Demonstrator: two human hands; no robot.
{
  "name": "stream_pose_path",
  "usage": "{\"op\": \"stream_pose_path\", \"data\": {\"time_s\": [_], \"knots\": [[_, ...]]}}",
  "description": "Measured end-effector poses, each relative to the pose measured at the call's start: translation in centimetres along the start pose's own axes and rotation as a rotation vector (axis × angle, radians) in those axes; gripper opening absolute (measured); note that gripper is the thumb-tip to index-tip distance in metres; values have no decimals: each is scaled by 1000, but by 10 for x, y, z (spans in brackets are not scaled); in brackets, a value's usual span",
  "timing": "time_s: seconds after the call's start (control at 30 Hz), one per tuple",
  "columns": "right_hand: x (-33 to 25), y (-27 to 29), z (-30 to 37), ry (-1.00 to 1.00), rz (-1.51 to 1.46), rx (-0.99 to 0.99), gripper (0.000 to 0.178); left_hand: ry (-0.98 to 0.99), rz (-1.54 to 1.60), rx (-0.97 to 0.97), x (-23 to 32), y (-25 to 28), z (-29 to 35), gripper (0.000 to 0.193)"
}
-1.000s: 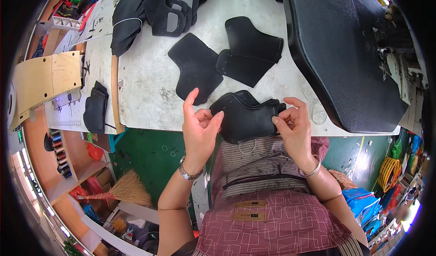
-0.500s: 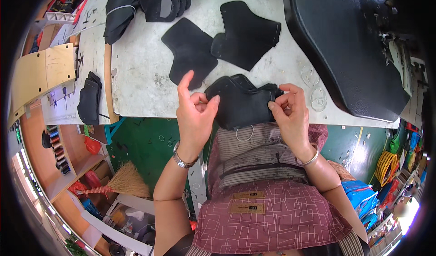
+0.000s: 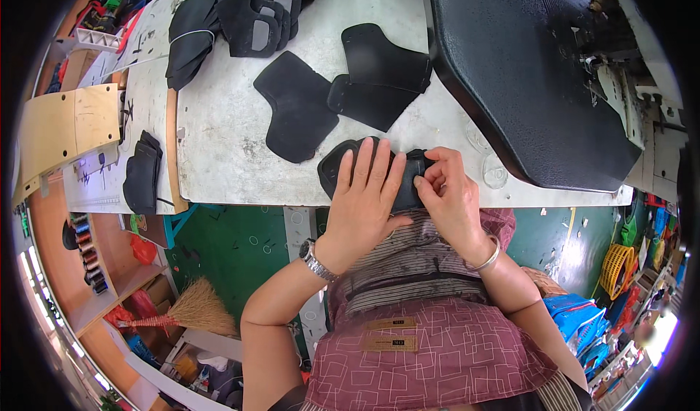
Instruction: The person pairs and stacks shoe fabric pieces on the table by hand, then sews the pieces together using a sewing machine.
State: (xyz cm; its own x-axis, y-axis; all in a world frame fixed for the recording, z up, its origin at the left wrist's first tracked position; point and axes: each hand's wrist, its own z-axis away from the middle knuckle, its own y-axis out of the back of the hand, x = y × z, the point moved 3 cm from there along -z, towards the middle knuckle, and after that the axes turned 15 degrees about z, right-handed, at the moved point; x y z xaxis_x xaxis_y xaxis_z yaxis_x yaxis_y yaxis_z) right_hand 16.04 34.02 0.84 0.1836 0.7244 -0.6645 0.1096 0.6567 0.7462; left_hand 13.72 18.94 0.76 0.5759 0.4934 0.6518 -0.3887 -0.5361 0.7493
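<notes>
A stack of black cut pieces (image 3: 332, 165), thin and curved in outline, lies at the front edge of the white table. Flat across it rests my left hand (image 3: 370, 181), fingers stretched out, covering much of its surface. My right hand (image 3: 446, 185) pinches the right end of the same stack between thumb and fingers. Just beyond are two loose groups of flat black pieces: a single curved piece (image 3: 297, 105) on the left and overlapping pieces (image 3: 383, 76) on the right.
A large black machine bed (image 3: 525, 83) takes up the table's right side. Black pieces with cut-outs (image 3: 259, 17) and a tied black bundle (image 3: 192, 36) lie at the back left. Another black stack (image 3: 143, 172) sits left of the wooden strip (image 3: 172, 127). A straw broom (image 3: 200, 309) is below.
My left hand has moved right and down from beside the stack to lie flat on it. My right hand keeps its pinch. The whole view has shifted slightly.
</notes>
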Motion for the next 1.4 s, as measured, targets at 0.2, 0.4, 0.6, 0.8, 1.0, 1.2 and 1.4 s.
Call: {"op": "stream_pose_path", "data": {"time_s": [0.2, 0.4, 0.6, 0.8, 1.0, 1.2, 1.4], "knots": [[45, 27, -43, 338, 339, 345, 33, -92, -211, 8, -4, -9, -6, 61], [100, -22, -132, 407, 104, 171, 37, -77, -220, -16, -5, -10, -4, 81], [65, -19, -141, 458, 216, 88, 48, -270, -208, -6, -5, 2, 8, 56], [24, -26, -162, 455, 373, -2, 61, -342, 25, 365, -4, 67, 34, 42], [-18, -7, -137, 282, 615, 111, 58, 237, -960, 652, -148, 190, 118, 54], [-26, 9, -111, 572, 439, 407, 57, 278, -753, 555, -133, 154, 63, 52], [-2, -1, -107, 21, -97, -211, 54, 72, -307, 457, -78, 58, -34, 41]]}}
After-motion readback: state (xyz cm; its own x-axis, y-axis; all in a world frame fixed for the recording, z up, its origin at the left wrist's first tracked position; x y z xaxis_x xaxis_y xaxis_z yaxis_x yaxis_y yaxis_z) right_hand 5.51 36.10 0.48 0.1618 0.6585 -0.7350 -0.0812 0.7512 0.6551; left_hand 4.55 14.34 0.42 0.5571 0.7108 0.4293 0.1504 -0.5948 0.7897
